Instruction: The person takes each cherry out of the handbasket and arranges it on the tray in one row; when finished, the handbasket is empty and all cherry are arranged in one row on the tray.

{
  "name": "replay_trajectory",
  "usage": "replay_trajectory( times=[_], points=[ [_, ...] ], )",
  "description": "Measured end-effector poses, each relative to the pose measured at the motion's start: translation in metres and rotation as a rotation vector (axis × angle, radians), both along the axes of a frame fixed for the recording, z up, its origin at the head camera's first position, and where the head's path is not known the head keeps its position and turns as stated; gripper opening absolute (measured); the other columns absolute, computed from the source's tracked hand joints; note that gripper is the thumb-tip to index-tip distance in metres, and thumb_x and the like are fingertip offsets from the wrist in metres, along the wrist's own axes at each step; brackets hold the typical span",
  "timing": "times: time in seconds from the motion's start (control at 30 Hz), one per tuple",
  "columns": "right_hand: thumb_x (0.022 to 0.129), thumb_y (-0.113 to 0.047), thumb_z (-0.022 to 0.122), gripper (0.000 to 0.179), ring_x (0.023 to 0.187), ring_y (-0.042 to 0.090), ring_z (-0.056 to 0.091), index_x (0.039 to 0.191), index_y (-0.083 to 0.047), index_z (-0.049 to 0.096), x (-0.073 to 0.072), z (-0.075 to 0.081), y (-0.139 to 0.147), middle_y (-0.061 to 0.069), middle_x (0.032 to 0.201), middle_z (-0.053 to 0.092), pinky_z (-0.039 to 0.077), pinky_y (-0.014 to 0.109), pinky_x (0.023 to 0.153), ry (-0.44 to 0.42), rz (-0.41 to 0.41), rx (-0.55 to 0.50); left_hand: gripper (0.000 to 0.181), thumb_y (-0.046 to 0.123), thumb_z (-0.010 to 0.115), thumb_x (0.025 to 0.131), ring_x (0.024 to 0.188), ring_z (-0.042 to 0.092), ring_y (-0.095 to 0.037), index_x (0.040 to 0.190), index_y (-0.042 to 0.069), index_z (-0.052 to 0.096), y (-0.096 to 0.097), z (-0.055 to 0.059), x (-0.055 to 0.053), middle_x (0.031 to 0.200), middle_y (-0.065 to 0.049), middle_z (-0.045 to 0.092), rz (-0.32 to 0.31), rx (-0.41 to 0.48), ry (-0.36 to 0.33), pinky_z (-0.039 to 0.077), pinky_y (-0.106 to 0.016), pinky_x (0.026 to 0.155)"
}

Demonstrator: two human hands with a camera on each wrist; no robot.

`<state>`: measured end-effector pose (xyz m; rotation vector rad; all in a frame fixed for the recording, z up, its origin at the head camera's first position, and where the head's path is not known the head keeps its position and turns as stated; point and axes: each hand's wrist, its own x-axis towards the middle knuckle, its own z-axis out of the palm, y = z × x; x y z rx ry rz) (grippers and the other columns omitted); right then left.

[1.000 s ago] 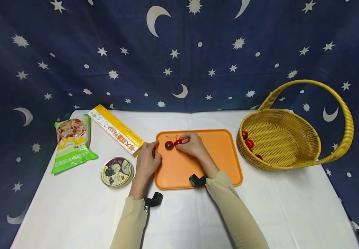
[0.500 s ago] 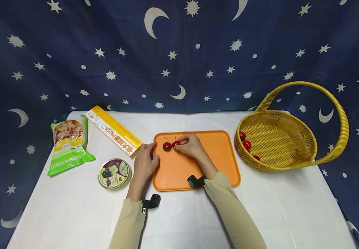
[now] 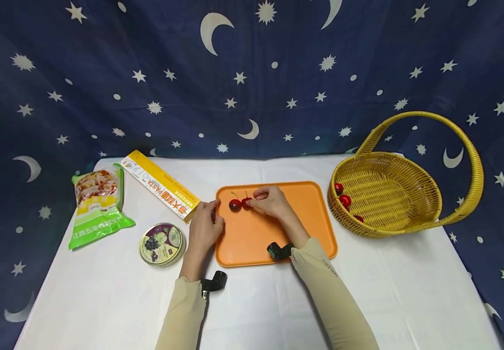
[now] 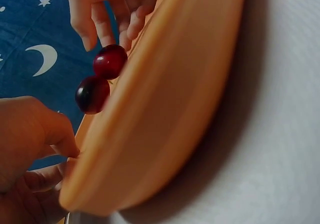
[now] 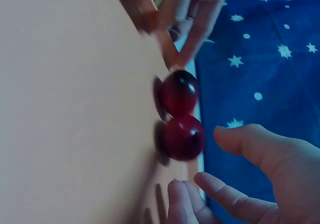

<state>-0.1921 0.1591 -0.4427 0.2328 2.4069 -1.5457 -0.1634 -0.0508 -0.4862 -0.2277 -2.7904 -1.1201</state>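
Two dark red cherries [image 3: 235, 205] with stems sit side by side near the back left of the orange tray [image 3: 252, 238]. My right hand [image 3: 272, 203] is beside the right-hand cherry [image 5: 182, 138]; its thumb and fingers are spread and apart from the fruit in the right wrist view. At the tray's left edge my left hand [image 3: 203, 226] holds the rim with thumb and bent fingers. In the left wrist view the darker cherry [image 4: 92, 94] is the nearer one to this hand.
Right of the tray stands a yellow wicker basket [image 3: 378, 194] with a tall handle and a few red cherries [image 3: 345, 200] along its left side. On the left lie a pasta box [image 3: 162, 185], a round tin [image 3: 162, 244] and a green food bag [image 3: 99, 204].
My right hand pinched the right-hand cherry earlier, brought it slightly left against the other one, and has now let go of it. The left hand stays at the tray's edge.
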Motion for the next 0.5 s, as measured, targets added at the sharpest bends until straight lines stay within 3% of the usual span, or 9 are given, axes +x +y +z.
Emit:
replay_trajectory(
  times=[0.17, 0.23, 0.33, 0.5],
  points=[
    [0.088, -0.017, 0.072, 0.035, 0.083, 0.035, 0.065, 0.115, 0.004, 0.066, 0.000, 0.018, 0.018, 0.018, 0.102, 0.065, 0.054, 0.038, 0.063, 0.030, 0.003, 0.022, 0.046, 0.003, 0.062, 0.082, 0.078, 0.051, -0.029, 0.128, -0.002, 0.064, 0.000, 0.001, -0.001, 0.096, -0.017, 0.055, -0.005, -0.001, 0.008, 0.044, -0.041, 0.068],
    [0.088, -0.016, 0.071, 0.034, 0.087, 0.035, 0.064, 0.115, 0.005, 0.066, -0.001, 0.029, 0.030, 0.019, 0.102, 0.066, 0.053, 0.038, 0.068, 0.067, -0.008, 0.043, 0.046, 0.003, 0.062, 0.082, 0.077, 0.051, -0.029, 0.127, -0.002, 0.064, 0.000, 0.002, -0.002, 0.095, -0.017, 0.055, -0.004, 0.000, 0.013, 0.043, -0.041, 0.067],
    [0.089, -0.016, 0.068, 0.034, 0.089, 0.030, 0.062, 0.115, 0.007, 0.066, 0.000, 0.047, 0.054, 0.022, 0.103, 0.066, 0.050, 0.030, 0.070, 0.136, -0.025, 0.095, 0.045, 0.003, 0.063, 0.082, 0.076, 0.051, -0.029, 0.127, -0.002, 0.064, 0.000, 0.003, -0.001, 0.095, -0.017, 0.055, -0.001, -0.002, 0.014, 0.043, -0.042, 0.067],
    [0.092, -0.018, 0.064, 0.036, 0.077, 0.012, 0.063, 0.118, 0.008, 0.064, 0.006, 0.074, 0.105, 0.020, 0.099, 0.064, 0.050, 0.023, 0.067, 0.180, -0.073, 0.138, 0.046, 0.003, 0.063, 0.081, 0.077, 0.051, -0.029, 0.127, -0.002, 0.064, -0.001, 0.003, 0.001, 0.096, -0.017, 0.055, 0.002, 0.002, 0.004, 0.044, -0.042, 0.068]
  ],
)
